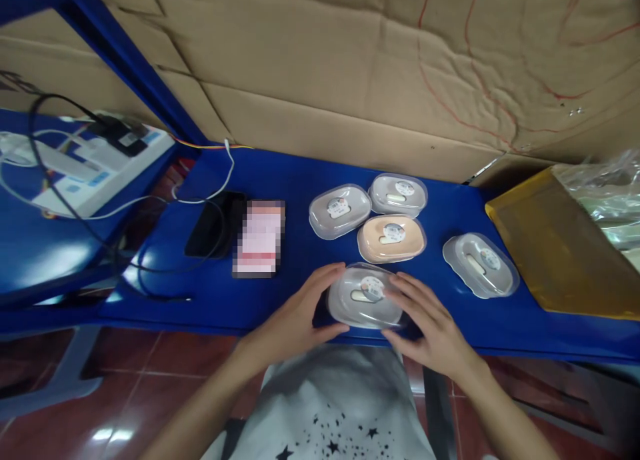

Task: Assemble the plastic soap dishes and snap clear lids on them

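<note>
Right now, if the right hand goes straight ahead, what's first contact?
The nearest pale grey oval plastic box with clear cover; the right hand seems to touch it, though depth is unclear.

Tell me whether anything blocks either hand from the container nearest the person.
Nothing visible does: the left hand and right hand hold the near container from opposite sides. The peach container lies beyond it, not between.

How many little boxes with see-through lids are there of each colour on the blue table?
Pale grey rounded plastic boxes with clear lids: 4
Peach rounded plastic box with a clear lid: 1
Total: 5
</note>
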### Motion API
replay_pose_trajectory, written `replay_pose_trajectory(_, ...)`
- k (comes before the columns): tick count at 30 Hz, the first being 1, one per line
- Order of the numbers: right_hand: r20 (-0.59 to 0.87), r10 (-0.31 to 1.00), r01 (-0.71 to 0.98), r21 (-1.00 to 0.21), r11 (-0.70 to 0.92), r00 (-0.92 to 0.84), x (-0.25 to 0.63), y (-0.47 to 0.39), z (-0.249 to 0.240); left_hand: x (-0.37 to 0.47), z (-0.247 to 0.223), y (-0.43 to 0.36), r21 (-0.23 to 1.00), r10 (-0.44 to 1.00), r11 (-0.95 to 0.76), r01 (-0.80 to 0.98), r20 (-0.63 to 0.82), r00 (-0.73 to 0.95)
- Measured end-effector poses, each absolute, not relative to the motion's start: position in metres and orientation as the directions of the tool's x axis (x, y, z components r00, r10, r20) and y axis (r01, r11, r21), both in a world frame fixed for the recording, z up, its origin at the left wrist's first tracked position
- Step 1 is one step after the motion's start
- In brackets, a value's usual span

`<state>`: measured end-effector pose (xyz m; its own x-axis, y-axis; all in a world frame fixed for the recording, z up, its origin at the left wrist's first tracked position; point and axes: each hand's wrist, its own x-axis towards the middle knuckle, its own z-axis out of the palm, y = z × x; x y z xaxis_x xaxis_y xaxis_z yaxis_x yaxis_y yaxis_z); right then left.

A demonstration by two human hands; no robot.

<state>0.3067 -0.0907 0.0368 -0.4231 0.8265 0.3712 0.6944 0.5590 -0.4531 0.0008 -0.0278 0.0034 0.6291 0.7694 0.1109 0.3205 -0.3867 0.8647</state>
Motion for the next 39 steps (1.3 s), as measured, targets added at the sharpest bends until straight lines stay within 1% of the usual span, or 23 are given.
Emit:
replay_pose_trajectory(4, 0.34, 0.833, 0.692, -0.465, 0.553, -0.437, 0.299, -0.091, 0.022, 0.0, 0.001, -0.027, 0.853, 0.745, -0.422, 0.308, 0.132, 0.654)
replay_pose_trajectory(8, 0.346, 0.797, 0.69, -0.401, 0.602, -0.495, 0.297, -0.089, 0.025, -0.001, 0.003, -0.026, 0.849, 0.74, -0.42, 0.322, 0.115, 0.663)
replay_pose_trajectory(10, 0.345, 0.789, 0.688, -0.388, 0.613, -0.509, 0.294, -0.09, 0.026, -0.002, 0.006, -0.026, 0.844, 0.734, -0.422, 0.33, 0.105, 0.671)
replay_pose_trajectory(14, 0.318, 0.811, 0.71, -0.393, 0.584, -0.491, 0.292, -0.096, 0.018, -0.002, 0.01, -0.026, 0.835, 0.727, -0.426, 0.347, 0.088, 0.681)
replay_pose_trajectory(18, 0.27, 0.827, 0.746, -0.36, 0.561, -0.492, 0.29, -0.103, 0.011, -0.001, 0.011, -0.026, 0.833, 0.731, -0.427, 0.352, 0.088, 0.677)
replay_pose_trajectory(21, 0.235, 0.84, 0.767, -0.343, 0.543, -0.489, 0.29, -0.105, 0.012, -0.001, 0.01, -0.027, 0.832, 0.736, -0.424, 0.356, 0.087, 0.671)
replay_pose_trajectory(24, 0.213, 0.826, 0.748, -0.352, 0.562, -0.521, 0.3, -0.102, 0.017, -0.002, 0.009, -0.029, 0.81, 0.735, -0.445, 0.382, 0.087, 0.672)
replay_pose_trajectory(26, 0.263, 0.859, 0.8, -0.322, 0.507, -0.439, 0.314, -0.099, 0.019, -0.002, 0.008, -0.03, 0.756, 0.745, -0.501, 0.421, 0.13, 0.654)
replay_pose_trajectory(27, 0.307, 0.887, 0.855, -0.287, 0.432, -0.345, 0.323, -0.098, 0.019, -0.002, 0.008, -0.03, 0.709, 0.751, -0.544, 0.449, 0.173, 0.637)
replay_pose_trajectory(28, 0.359, 0.907, 0.915, -0.245, 0.321, -0.222, 0.332, -0.098, 0.017, -0.001, 0.009, -0.03, 0.65, 0.754, -0.587, 0.483, 0.222, 0.618)
replay_pose_trajectory(30, 0.453, 0.891, 0.982, -0.174, 0.069, 0.017, 0.351, -0.098, 0.011, 0.001, 0.01, -0.027, 0.531, 0.752, -0.643, 0.551, 0.304, 0.585)
replay_pose_trajectory(31, 0.482, 0.871, 0.988, -0.155, -0.023, 0.096, 0.36, -0.098, 0.008, 0.002, 0.011, -0.025, 0.486, 0.753, -0.652, 0.581, 0.327, 0.571)
replay_pose_trajectory(32, 0.497, 0.856, 0.986, -0.146, -0.081, 0.143, 0.369, -0.098, 0.004, 0.004, 0.012, -0.022, 0.455, 0.756, -0.653, 0.606, 0.335, 0.562)
replay_pose_trajectory(33, 0.5, 0.851, 0.984, -0.145, -0.101, 0.161, 0.378, -0.097, 0.001, 0.007, 0.014, -0.019, 0.433, 0.761, -0.648, 0.626, 0.332, 0.558)
replay_pose_trajectory(34, 0.491, 0.858, 0.985, -0.149, -0.086, 0.15, 0.387, -0.095, -0.001, 0.01, 0.016, -0.015, 0.413, 0.762, -0.648, 0.64, 0.327, 0.559)
replay_pose_trajectory(37, 0.434, 0.901, 0.98, -0.186, 0.067, 0.021, 0.415, -0.079, -0.003, 0.02, 0.021, -0.003, 0.356, 0.745, -0.667, 0.654, 0.312, 0.59)
replay_pose_trajectory(39, 0.385, 0.922, 0.96, -0.235, 0.15, -0.05, 0.432, -0.061, 0.002, 0.03, 0.024, 0.006, 0.334, 0.743, -0.67, 0.664, 0.291, 0.603)
